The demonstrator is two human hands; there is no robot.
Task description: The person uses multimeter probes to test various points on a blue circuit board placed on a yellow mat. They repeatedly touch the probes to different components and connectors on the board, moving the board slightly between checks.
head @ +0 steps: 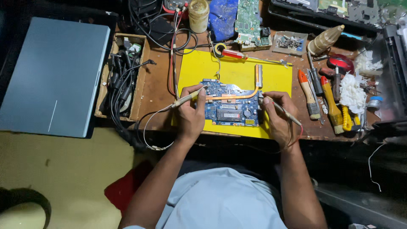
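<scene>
— So, from the head camera, what do the hands hold?

— Each is closed round a thin pale probe on a wire. The left hand (190,111) pinches its left probe (188,97); the right hand (277,116) grips its right probe (283,111).

— And the board?

— The blue rectangular circuit board (231,108) with a copper pipe lies on a yellow mat (237,70) on the brown wooden table (159,91), between both hands, tips touching its edges.
</scene>
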